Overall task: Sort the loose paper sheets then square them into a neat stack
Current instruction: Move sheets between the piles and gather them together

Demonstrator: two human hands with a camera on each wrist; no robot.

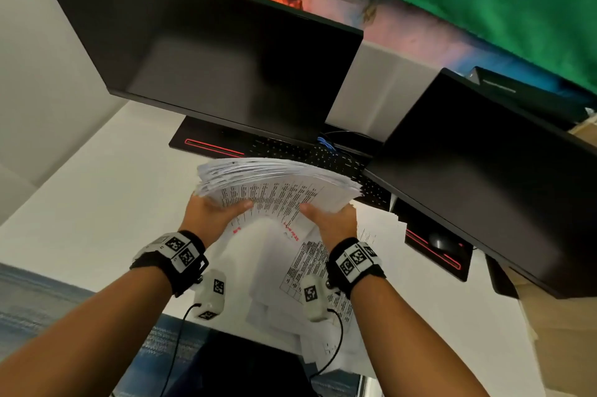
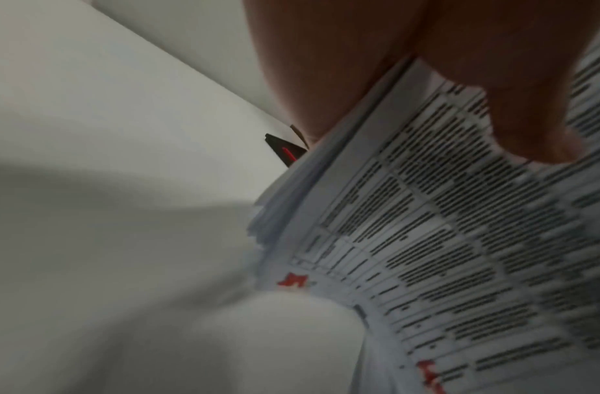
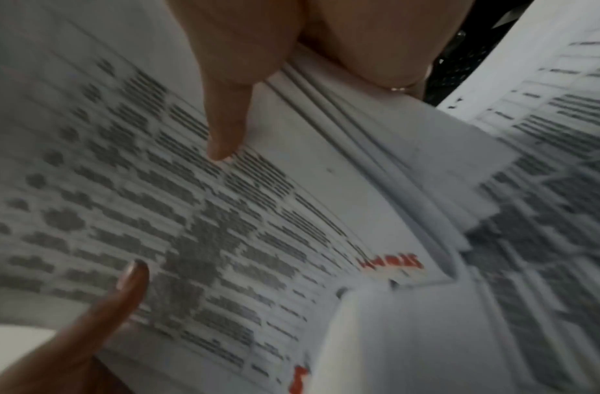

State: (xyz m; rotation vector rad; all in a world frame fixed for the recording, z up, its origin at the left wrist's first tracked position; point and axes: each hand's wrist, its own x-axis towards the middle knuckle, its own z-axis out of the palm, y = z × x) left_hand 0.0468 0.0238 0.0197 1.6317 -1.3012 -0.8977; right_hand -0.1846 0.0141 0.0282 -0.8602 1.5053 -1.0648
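left hand (image 1: pixel 211 214) and right hand (image 1: pixel 329 219) fingers are curled around the near edge of a thick stack of printed sheets (image 1: pixel 277 186), thumbs pressed on the top page and the other fingers hidden underneath. stack is lifted off the white bench (image 1: pixel 97 190), bowed upward and fanned, edges uneven, held above loose printed sheets (image 1: pixel 310 267) lying scattered on the bench. beyond it a black keyboard (image 1: pixel 307 154) sits under a dark monitor (image 1: pixel 206 51), with a second dark monitor (image 1: pixel 484 170) to the right.
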